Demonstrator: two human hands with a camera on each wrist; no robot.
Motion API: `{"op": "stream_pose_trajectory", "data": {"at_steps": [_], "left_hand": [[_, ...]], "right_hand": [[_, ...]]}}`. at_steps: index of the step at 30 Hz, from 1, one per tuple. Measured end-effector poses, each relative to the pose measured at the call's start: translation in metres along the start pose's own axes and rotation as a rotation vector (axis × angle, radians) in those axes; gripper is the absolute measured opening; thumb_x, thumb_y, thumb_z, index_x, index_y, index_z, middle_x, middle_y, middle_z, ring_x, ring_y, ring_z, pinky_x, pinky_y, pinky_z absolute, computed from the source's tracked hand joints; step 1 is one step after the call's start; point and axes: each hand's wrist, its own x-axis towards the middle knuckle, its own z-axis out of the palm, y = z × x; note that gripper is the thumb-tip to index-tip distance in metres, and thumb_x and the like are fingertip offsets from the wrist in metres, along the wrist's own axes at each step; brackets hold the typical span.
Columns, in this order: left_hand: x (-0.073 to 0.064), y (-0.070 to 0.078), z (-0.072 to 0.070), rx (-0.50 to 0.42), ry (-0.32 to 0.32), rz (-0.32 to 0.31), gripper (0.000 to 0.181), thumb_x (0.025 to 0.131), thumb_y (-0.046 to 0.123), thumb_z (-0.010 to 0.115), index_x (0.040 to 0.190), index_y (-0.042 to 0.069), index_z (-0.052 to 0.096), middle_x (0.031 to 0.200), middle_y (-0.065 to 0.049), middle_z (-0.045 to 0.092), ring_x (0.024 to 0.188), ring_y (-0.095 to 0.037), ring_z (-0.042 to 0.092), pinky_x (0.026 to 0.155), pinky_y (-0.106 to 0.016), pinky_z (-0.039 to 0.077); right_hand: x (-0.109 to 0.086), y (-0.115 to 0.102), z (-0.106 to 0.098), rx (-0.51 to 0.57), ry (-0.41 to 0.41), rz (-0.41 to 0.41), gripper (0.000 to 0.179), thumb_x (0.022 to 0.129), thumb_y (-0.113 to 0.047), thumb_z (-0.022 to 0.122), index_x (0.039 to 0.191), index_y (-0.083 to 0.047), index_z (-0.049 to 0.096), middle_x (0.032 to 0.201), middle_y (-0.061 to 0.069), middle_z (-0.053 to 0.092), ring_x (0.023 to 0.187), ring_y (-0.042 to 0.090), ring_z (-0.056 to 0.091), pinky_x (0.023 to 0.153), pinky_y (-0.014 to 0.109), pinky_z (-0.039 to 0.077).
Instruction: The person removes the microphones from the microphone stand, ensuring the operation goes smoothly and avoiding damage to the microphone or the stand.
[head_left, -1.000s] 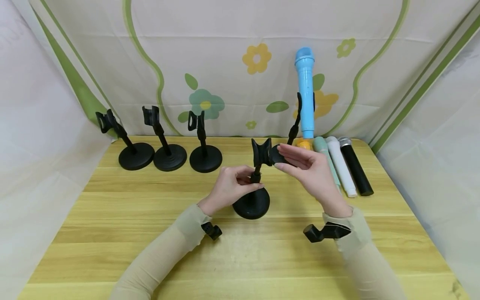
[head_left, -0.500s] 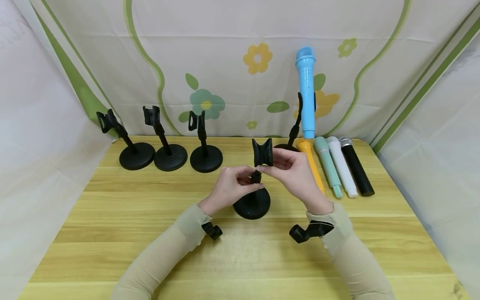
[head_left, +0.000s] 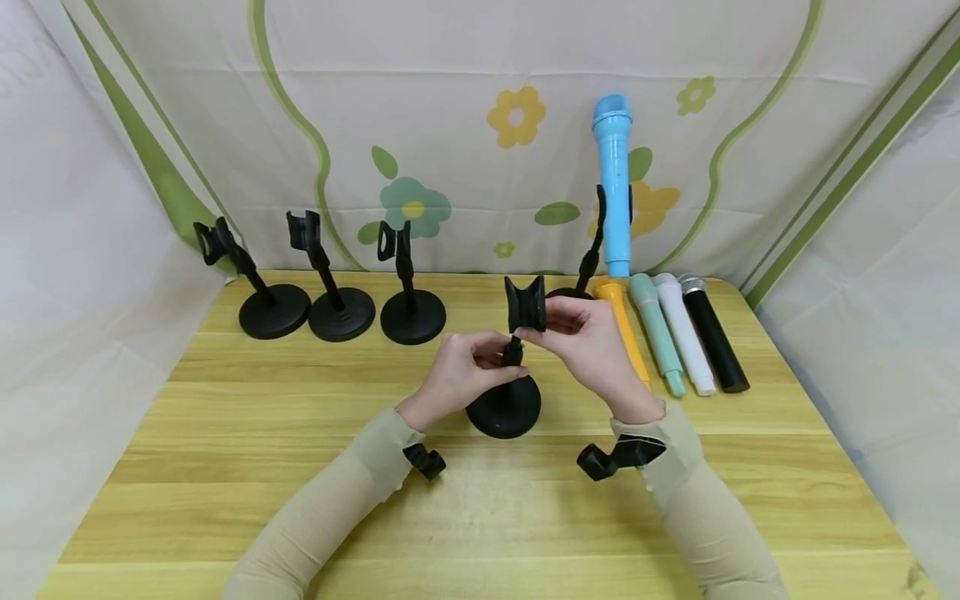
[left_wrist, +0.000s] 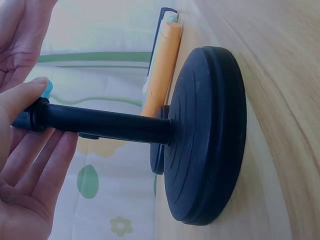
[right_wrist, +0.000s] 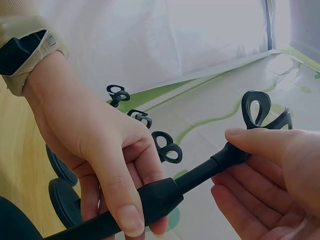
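A black desktop microphone stand [head_left: 504, 412] stands upright in front of me, its round base [left_wrist: 205, 140] on the wooden table. My left hand [head_left: 459, 375] holds its pole at the collar, thumb on one side and fingers on the other. Higher up, my right hand [head_left: 592, 350] pinches the neck just under the clip [right_wrist: 257, 107] between thumb and fingers. The clip's cradle faces up and holds nothing. In the right wrist view both hands show along the pole, the left lower at the thick collar [right_wrist: 161, 197].
Three more black stands [head_left: 275, 312] line the back left. At the back right, another stand [head_left: 588, 265] bears a blue microphone [head_left: 615, 192]. Beside it lie an orange microphone [head_left: 624, 321], a mint one [head_left: 657, 333], a white one [head_left: 686, 337] and a black one [head_left: 714, 337].
My right hand has moved left and its thumb and fingers have closed on the neck below the clip. My left hand has kept its hold on the pole.
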Motion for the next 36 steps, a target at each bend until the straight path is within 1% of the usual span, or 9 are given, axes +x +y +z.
{"op": "stream_pose_trajectory", "data": {"at_steps": [3,14,21,24,27,29,31,33,36], "left_hand": [[0.0,-0.001,0.0,-0.017,0.002,-0.015,0.026,0.084,0.016,0.087,0.107,0.009,0.078,0.097,0.003,0.076,0.08,-0.008,0.072,0.07,-0.029,0.062],[-0.003,-0.001,0.0,-0.097,0.021,-0.034,0.028,0.083,0.015,0.087,0.108,0.008,0.078,0.095,0.001,0.076,0.082,-0.013,0.073,0.072,-0.031,0.062],[-0.003,-0.001,0.001,-0.089,0.026,-0.051,0.026,0.083,0.011,0.087,0.106,0.005,0.078,0.094,0.0,0.076,0.082,-0.012,0.073,0.072,-0.03,0.062],[-0.003,-0.001,0.002,-0.076,0.033,-0.063,0.026,0.082,0.007,0.087,0.105,0.004,0.078,0.094,-0.002,0.076,0.082,-0.014,0.073,0.072,-0.031,0.062],[-0.003,0.004,0.003,-0.062,0.037,-0.077,0.026,0.081,0.002,0.086,0.105,0.0,0.077,0.094,-0.006,0.076,0.081,-0.018,0.074,0.071,-0.032,0.062],[-0.003,0.01,0.002,-0.06,0.037,-0.081,0.025,0.081,-0.001,0.085,0.104,-0.003,0.076,0.093,-0.009,0.076,0.081,-0.022,0.074,0.072,-0.033,0.062],[-0.003,0.018,0.001,-0.06,0.036,-0.08,0.024,0.081,-0.003,0.084,0.103,-0.004,0.076,0.093,-0.01,0.076,0.081,-0.023,0.074,0.072,-0.033,0.062],[-0.004,0.024,0.0,-0.061,0.036,-0.072,0.024,0.081,-0.003,0.084,0.104,-0.004,0.076,0.093,-0.01,0.076,0.081,-0.023,0.074,0.072,-0.032,0.062],[-0.004,0.029,-0.001,-0.058,0.031,-0.064,0.024,0.082,-0.002,0.084,0.105,-0.004,0.076,0.094,-0.01,0.076,0.082,-0.022,0.074,0.073,-0.03,0.061]], "right_hand": [[0.001,0.001,-0.001,-0.007,-0.01,-0.01,0.018,0.085,0.0,0.082,0.103,-0.001,0.079,0.095,0.007,0.076,0.088,0.023,0.074,0.082,0.035,0.06],[0.003,0.001,-0.003,-0.031,-0.032,-0.011,0.016,0.087,-0.001,0.081,0.102,0.0,0.079,0.096,0.007,0.076,0.088,0.022,0.074,0.081,0.034,0.06],[0.003,0.003,-0.004,-0.06,-0.034,-0.038,0.013,0.087,-0.002,0.081,0.1,-0.002,0.079,0.094,0.006,0.076,0.087,0.02,0.074,0.08,0.033,0.06],[0.003,0.003,-0.004,-0.071,-0.034,-0.055,0.012,0.087,-0.002,0.081,0.099,-0.003,0.079,0.093,0.005,0.076,0.086,0.02,0.074,0.079,0.033,0.061],[0.002,0.005,-0.004,-0.077,-0.035,-0.07,0.012,0.087,-0.001,0.081,0.098,-0.003,0.079,0.092,0.004,0.076,0.085,0.02,0.074,0.079,0.033,0.061],[0.002,0.005,-0.004,-0.08,-0.035,-0.079,0.012,0.087,-0.001,0.081,0.098,-0.003,0.079,0.092,0.004,0.076,0.085,0.019,0.074,0.079,0.033,0.061],[0.002,0.005,-0.004,-0.086,-0.033,-0.086,0.011,0.087,-0.001,0.081,0.098,-0.004,0.08,0.092,0.003,0.076,0.084,0.019,0.074,0.078,0.033,0.061],[0.001,0.005,-0.003,-0.093,-0.026,-0.092,0.011,0.087,-0.002,0.082,0.097,-0.005,0.08,0.091,0.002,0.075,0.084,0.019,0.074,0.077,0.034,0.061],[0.0,0.004,-0.002,-0.102,-0.018,-0.099,0.011,0.086,-0.004,0.082,0.097,-0.006,0.079,0.091,0.001,0.075,0.082,0.018,0.074,0.076,0.034,0.061]]}}
